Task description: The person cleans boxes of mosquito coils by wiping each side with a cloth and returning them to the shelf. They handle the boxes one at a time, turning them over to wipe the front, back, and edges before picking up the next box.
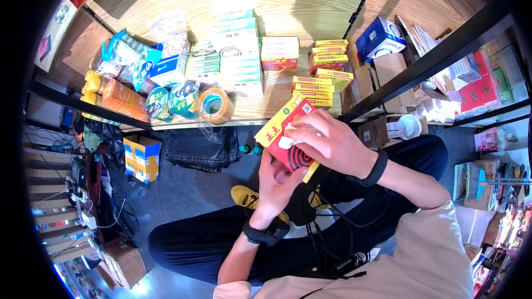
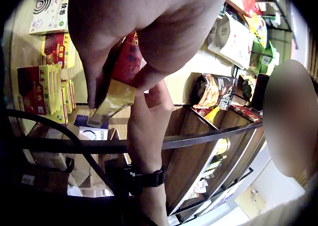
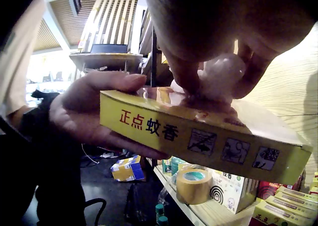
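Note:
A red and yellow mosquito coil box (image 1: 274,126) is held tilted over the lap, in front of the shelf. My left hand (image 1: 272,191) grips its near end, thumb along one edge and fingers underneath, as the right wrist view shows. My right hand (image 1: 341,143) pinches a crumpled white tissue (image 3: 221,77) and presses it onto the box's broad red face. The yellow side with printed characters and small pictures faces the right wrist camera. In the left wrist view the hand covers most of the box, leaving a yellow end (image 2: 115,99) and some red visible.
On the wooden shelf (image 1: 271,112) stand stacked yellow boxes (image 1: 313,91), white coil boxes (image 1: 238,41) and a roll of tape (image 1: 215,106). A black frame bar (image 1: 426,58) slants at the right. Black bags (image 1: 202,149) and a yellow-blue carton (image 1: 141,158) lie on the floor.

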{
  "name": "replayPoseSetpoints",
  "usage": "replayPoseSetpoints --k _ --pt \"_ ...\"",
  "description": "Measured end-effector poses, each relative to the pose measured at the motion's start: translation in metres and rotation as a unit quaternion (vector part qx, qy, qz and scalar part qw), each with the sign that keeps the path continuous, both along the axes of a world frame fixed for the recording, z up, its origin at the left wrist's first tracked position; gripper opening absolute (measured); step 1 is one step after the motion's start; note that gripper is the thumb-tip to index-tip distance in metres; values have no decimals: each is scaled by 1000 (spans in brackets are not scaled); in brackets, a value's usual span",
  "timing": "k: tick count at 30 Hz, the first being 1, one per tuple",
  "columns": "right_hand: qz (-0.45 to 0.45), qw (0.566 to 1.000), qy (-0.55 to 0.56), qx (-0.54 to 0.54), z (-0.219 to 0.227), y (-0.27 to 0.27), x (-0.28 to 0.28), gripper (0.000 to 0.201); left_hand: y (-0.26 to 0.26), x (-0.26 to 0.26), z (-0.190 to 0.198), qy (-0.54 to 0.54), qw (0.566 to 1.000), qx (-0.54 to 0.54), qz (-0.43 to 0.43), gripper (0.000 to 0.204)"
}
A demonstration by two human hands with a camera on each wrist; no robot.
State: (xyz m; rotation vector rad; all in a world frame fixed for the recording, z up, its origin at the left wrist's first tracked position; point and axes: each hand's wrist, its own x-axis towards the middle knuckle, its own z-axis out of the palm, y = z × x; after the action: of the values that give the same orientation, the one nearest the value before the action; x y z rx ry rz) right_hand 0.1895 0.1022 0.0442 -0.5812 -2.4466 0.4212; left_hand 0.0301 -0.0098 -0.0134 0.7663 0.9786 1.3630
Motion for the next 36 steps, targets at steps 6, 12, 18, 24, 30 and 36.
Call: replayPoseSetpoints --k 6,12,18,24,30,36 --pt "1 1000 -3 0 0 0 0 37 0 0 0 2 1000 -9 2 72" --pt "1 1000 -7 -3 1 0 0 38 0 0 -1 -1 1000 -2 1 71" --pt "0 1000 -8 -3 0 0 0 38 0 1 -2 2 1000 7 5 70" --pt "1 1000 -9 0 0 0 0 38 0 0 -1 7 1000 0 2 68" --pt "-1 1000 -14 0 0 -1 1 38 0 0 -2 2 1000 -3 -5 78" --pt "3 1000 -21 1 -1 0 1 37 1 0 -2 4 1000 11 -4 75"
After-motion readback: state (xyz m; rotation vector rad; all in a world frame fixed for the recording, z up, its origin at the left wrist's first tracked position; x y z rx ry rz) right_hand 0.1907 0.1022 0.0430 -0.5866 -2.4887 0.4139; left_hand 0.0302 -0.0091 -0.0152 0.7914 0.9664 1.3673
